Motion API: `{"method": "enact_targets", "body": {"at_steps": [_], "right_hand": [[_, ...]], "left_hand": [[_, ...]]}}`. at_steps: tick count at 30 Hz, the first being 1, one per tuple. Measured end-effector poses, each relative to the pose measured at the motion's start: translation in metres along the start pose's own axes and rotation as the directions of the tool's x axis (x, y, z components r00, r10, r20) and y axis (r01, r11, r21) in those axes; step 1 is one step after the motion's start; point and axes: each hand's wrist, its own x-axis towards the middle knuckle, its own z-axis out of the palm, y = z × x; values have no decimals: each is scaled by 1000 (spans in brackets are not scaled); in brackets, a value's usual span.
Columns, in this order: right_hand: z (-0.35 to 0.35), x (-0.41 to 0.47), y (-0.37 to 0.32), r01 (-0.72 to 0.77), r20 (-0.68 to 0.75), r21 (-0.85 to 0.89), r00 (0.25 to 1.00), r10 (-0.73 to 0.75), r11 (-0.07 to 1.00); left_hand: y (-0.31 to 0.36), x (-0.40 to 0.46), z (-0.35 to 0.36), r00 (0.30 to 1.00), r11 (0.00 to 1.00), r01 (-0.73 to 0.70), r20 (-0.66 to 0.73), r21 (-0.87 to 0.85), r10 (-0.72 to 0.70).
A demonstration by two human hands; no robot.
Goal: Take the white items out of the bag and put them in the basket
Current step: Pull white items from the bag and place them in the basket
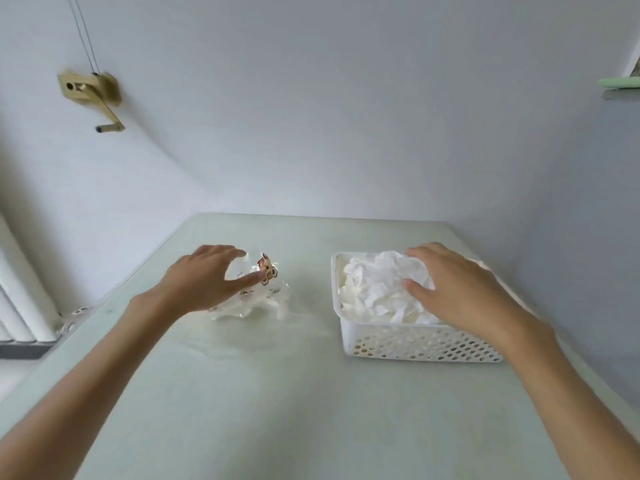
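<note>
A crumpled clear plastic bag [258, 296] with a cartoon print lies on the pale table [277, 393], left of centre. My left hand [204, 277] hovers over it with fingers spread, thumb and fingertips at the bag's top. A white perforated basket [408, 344] stands to the right, filled with a heap of white crumpled items [374, 289]. On that heap rests my right hand [457, 289], palm down, fingers relaxed. Whether anything white is left inside the bag cannot be told.
The table runs back to a pale wall. A brass crank fitting [93, 95] hangs on the wall at upper left. A white radiator [20, 299] stands beyond the table's left edge. A green shelf edge [620, 83] shows at far right.
</note>
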Motion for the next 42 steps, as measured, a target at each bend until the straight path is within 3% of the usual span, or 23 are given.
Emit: {"method": "enact_targets", "body": {"at_steps": [3,6,8,10,13,15,18,20,22,27,29,32,34,37,40,42], "right_hand": [[26,-16,-85,186,23,254,980,-198,949],[68,-15,-136,144,198,376,952,-232,915],[90,-16,-146,117,241,403,943,-228,908],[104,-17,-147,76,204,438,962,-182,896],[122,-17,-143,56,57,507,994,-98,860],[131,-14,-137,54,-39,586,998,-39,809],[139,-10,-127,65,-108,643,994,6,763],[145,-10,-121,49,-110,644,994,29,764],[150,-10,-117,15,-77,719,995,58,695],[152,-12,-115,-28,-4,793,999,52,608],[149,-16,-114,-41,14,809,999,51,586],[147,-20,-109,-48,19,757,998,52,651],[144,-21,-108,-23,-2,723,999,35,690],[140,-19,-112,29,-23,714,1000,-18,699],[139,-16,-119,33,-24,672,999,-23,740],[138,-13,-121,39,-52,556,999,-12,830]], "left_hand": [[-25,-18,23,984,996,82,159,14,-84],[-35,-31,25,995,997,68,66,28,-70],[-40,-34,10,995,996,82,-58,18,-81],[-47,-28,-1,979,988,148,-148,50,-139],[-49,-12,9,965,960,255,29,115,-260],[-45,-2,28,960,963,268,80,24,-269],[-38,3,34,955,953,242,-130,-183,-268],[-29,-3,17,885,923,168,-359,-346,-296],[-16,-15,-11,794,898,45,-530,-437,-298],[12,-41,-37,737,969,-69,-667,-239,-112],[4,-36,-30,792,979,-51,-606,-196,-80],[-18,-22,-19,915,990,96,-383,-104,-129],[-25,-22,-13,934,985,173,-318,-2,-164],[-6,-39,3,938,996,93,-336,-13,-92],[19,-58,35,999,1000,-14,-29,-1,14],[20,-57,51,999,999,-27,41,34,25]]}}
